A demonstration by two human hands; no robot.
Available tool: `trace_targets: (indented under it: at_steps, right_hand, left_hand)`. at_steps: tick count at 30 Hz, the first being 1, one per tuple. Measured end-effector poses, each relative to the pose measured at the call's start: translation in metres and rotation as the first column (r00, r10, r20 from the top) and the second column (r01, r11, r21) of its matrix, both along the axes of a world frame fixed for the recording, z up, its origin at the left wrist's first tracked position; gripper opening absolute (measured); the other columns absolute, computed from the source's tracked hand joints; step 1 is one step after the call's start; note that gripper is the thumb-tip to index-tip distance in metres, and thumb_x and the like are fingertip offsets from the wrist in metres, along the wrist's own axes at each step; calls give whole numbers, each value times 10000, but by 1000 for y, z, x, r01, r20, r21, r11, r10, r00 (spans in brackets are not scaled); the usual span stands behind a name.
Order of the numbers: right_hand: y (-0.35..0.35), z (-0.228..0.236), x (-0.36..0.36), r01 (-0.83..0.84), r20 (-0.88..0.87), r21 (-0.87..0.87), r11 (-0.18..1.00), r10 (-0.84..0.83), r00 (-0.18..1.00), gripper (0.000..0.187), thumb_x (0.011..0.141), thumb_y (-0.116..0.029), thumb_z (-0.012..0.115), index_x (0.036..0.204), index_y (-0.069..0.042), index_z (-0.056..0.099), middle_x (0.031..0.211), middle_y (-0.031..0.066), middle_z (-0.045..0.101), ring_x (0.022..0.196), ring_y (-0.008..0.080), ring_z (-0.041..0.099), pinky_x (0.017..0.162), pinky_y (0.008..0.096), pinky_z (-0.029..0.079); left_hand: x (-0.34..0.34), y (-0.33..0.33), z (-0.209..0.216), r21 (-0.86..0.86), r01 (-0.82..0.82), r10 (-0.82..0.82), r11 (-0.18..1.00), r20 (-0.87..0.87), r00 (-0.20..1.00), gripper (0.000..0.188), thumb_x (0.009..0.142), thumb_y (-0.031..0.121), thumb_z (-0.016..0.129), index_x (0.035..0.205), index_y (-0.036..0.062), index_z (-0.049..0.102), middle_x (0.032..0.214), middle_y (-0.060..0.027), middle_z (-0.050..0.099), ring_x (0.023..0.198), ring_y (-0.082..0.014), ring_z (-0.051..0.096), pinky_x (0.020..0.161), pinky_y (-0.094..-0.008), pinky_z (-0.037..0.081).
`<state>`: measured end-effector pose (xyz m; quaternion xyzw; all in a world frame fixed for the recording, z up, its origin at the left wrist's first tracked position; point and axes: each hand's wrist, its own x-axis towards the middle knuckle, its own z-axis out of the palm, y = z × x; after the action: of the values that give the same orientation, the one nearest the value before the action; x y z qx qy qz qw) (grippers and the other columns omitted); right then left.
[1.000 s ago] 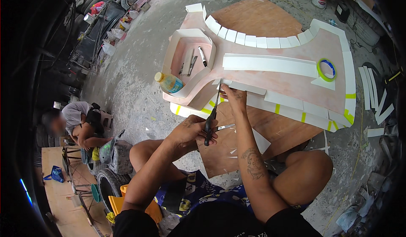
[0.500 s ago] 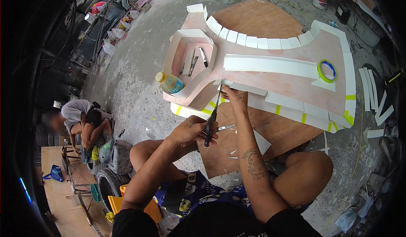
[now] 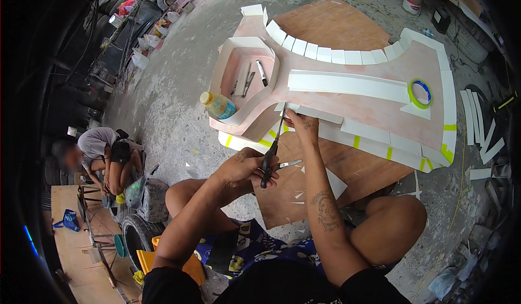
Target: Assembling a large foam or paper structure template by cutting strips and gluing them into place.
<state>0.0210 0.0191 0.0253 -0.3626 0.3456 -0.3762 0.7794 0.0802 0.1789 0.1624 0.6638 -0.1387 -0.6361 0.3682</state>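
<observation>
My left hand (image 3: pixel 242 166) is closed round the black handles of a pair of scissors (image 3: pixel 269 163). The blades are spread: one points up to the panel's near edge, the other sticks out to the right. Beside the upper blade's tip, my right hand (image 3: pixel 304 128) pinches a white card flap (image 3: pixel 320 114) along that edge; its fingertips are partly hidden. The large pinkish panel (image 3: pixel 374 103) has white card flaps round its border, some fixed with yellow-green tape. On it lie long white card strips (image 3: pixel 347 85) and a tape roll (image 3: pixel 419 93).
A bottle (image 3: pixel 220 106) stands by the panel's tray-shaped recess, which holds a marker (image 3: pixel 261 73) and knife-like tools. Brown boards (image 3: pixel 331 21) lie beneath. Card strips (image 3: pixel 476 116) are on the floor at right. Another person (image 3: pixel 103 154) crouches at left near a tyre (image 3: pixel 140 233).
My hands and the scissors stay almost in place. The crouching person at left has shifted their arms slightly. The view has moved a little.
</observation>
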Motion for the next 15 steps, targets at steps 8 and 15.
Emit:
trace_targets:
  at_steps: [8, 15]
  right_hand:
    - [-1, -4, 0, -10, 29, -3, 1000, 10, 1000, 274, 839, -58, 682, 1090, 19, 603, 935, 116, 673, 746, 193, 681, 637, 269, 587]
    - [-1, -1, 0, -18, 30, -15, 1000, 18, 999, 284, 841, -62, 680, 1097, 29, 597, 943, 124, 675, 739, 203, 688, 625, 270, 587]
  left_hand:
    - [0, -1, 0, 1, 10, -10, 1000, 6, 1000, 404, 873, 224, 667, 1065, -114, 559, 851, -212, 666, 695, -264, 704, 624, -307, 602]
    - [1, 1, 1, -27, 21, -20, 999, 17, 1000, 363, 897, 190, 640, 1072, -120, 568, 877, -216, 670, 702, -262, 704, 621, -302, 600]
